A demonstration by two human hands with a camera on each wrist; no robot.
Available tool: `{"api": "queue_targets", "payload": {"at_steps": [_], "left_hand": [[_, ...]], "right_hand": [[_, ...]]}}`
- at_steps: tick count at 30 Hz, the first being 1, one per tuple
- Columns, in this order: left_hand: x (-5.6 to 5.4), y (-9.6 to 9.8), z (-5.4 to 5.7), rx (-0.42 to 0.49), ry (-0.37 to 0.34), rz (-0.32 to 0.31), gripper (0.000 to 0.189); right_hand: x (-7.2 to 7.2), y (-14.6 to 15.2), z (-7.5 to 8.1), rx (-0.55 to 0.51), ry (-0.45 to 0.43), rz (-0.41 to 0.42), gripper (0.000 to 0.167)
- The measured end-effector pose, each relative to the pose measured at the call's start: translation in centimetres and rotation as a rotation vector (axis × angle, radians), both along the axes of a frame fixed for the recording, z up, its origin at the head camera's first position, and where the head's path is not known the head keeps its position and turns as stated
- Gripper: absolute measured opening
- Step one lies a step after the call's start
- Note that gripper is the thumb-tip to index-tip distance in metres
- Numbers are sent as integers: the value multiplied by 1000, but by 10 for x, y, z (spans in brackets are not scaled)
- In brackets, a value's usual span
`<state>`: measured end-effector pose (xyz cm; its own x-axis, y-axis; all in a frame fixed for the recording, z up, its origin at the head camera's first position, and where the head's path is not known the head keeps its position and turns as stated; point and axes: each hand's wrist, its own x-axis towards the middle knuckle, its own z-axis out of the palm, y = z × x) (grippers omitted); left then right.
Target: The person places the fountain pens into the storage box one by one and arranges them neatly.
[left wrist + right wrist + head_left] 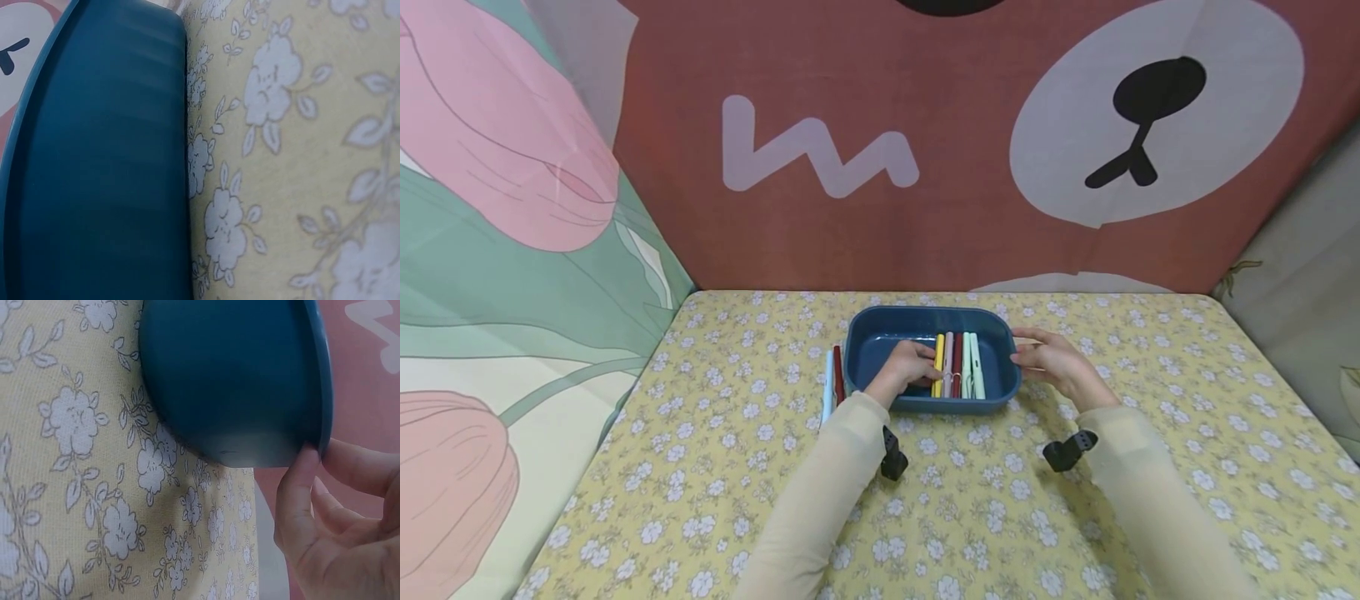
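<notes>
A dark blue rounded bin [925, 406] lies lengthwise on the table. Inside it, toward the right half, pens lie side by side: a yellow pen [938, 354], a pale pink pen [947, 358], a dark red pen [957, 354] and mint green pens [977, 367]. My left hand [910, 365] reaches over the front rim into the bin, fingertips pinching the yellow pen. At the bin's right end, my right hand [1056, 362] holds the rim between thumb and fingers. In the left wrist view the bin's outer wall [100, 156] hides the left hand.
Left of the bin, a light blue pen [828, 383] and another dark red pen [838, 371] lie on the flowered tablecloth [700, 500]. Behind the table hangs a red-brown cloth [850, 242] with a printed animal. Small black cameras [892, 457] sit on both wrists.
</notes>
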<state>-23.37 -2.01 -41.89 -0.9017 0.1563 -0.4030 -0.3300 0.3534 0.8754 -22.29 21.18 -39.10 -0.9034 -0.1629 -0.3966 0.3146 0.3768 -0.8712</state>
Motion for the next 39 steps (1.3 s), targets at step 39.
{"api": "queue_targets", "payload": {"at_steps": [39], "left_hand": [[-2,-3,3,122,109,100,40]], "right_hand": [[2,0,-3,-9,-3,-25,63]]}}
